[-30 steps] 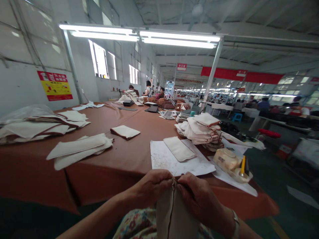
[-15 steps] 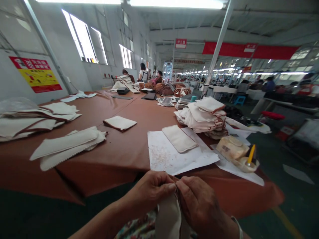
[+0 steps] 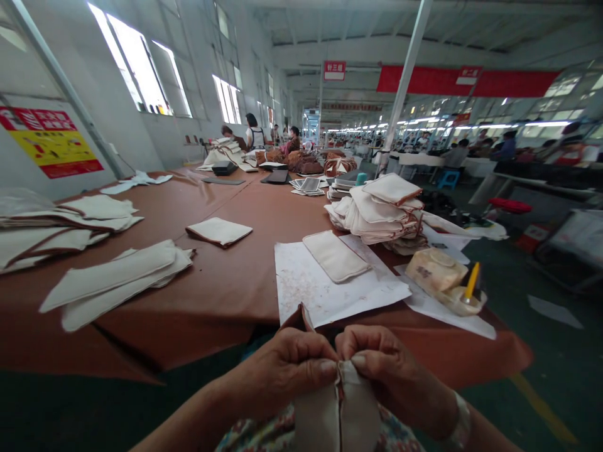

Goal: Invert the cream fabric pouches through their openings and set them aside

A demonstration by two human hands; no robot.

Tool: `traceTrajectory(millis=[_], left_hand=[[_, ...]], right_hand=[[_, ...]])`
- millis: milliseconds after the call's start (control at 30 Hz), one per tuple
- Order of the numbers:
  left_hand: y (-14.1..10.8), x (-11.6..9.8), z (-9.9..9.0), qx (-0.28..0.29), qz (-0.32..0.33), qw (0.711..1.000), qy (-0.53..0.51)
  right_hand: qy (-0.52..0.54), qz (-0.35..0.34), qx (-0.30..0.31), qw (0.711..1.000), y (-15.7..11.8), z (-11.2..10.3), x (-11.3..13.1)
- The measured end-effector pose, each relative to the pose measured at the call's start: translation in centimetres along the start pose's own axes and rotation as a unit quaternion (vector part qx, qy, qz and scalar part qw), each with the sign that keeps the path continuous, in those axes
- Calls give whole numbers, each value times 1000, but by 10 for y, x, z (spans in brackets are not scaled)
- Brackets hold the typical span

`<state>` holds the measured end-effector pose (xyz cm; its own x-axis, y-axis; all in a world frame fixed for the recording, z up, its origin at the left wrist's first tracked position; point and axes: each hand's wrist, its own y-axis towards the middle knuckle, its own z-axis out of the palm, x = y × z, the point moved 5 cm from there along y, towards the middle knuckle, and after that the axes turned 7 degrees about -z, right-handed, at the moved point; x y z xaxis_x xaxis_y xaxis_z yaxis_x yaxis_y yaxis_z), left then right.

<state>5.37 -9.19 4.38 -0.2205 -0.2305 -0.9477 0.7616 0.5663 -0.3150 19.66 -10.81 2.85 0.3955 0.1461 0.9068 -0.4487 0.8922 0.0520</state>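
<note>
Close to my body, below the table edge, both hands pinch one off-white sewn fabric piece [image 3: 360,408] with brown on its other side. My left hand [image 3: 299,364] is closed on its left part, thumb pressed beside the middle seam. My right hand [image 3: 393,370] is closed on the right part, thumb and forefinger at the seam's top. A dark slit or edge runs down between the two halves. A brown corner of the piece sticks up behind my left fingers. Beyond my hands, a flat off-white piece [image 3: 336,256] lies on a white paper sheet [image 3: 301,289] strewn with small scraps.
A brown-covered table [image 3: 226,270] stretches ahead. Off-white pieces lie at left [image 3: 122,276], with another pile [image 3: 70,226] by the wall. A tall stack [image 3: 386,207] stands right, near a plastic-wrapped packet [image 3: 436,270] and a yellow-handled tool [image 3: 471,282]. People [image 3: 254,135] are far back.
My hands have opened the piece out, so both halves face me with the seam between. A brown corner now shows above my left hand. The view has shifted slightly.
</note>
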Motion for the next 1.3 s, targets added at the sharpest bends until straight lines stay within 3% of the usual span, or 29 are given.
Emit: traceTrajectory(millis=[167,233,333,400,467,567,633,667,767,867,1300], left_hand=[[-5,-10,-1,-110,21,984,140],[-9,-15,2,-155,68,959,228],[-16,-20,11,-196,145,898,366],[-20,-20,14,-213,161,875,404],[-21,-17,11,-217,143,904,338],[-18,-9,3,-153,100,981,60],[-15,-5,2,-93,73,990,-80],[-14,-5,1,-82,65,990,-99],[-18,-7,-1,-103,55,993,-18],[-20,-11,7,-81,40,995,40],[-7,3,8,-125,-29,990,54]], right_hand=[[-83,1,-54,995,-9,2,-1],[-118,-3,-62,991,-11,5,2],[-134,-4,-76,988,-14,11,5],[-122,-1,-89,989,-15,13,5],[-96,5,-94,991,-17,16,3],[-67,18,-75,995,-21,20,-1],[-64,27,-71,995,-24,19,-3],[-66,28,-74,995,-25,18,-3],[-76,18,-79,994,-24,14,-1],[-121,8,-85,989,-22,13,0],[-170,5,-90,981,-15,6,-4]])
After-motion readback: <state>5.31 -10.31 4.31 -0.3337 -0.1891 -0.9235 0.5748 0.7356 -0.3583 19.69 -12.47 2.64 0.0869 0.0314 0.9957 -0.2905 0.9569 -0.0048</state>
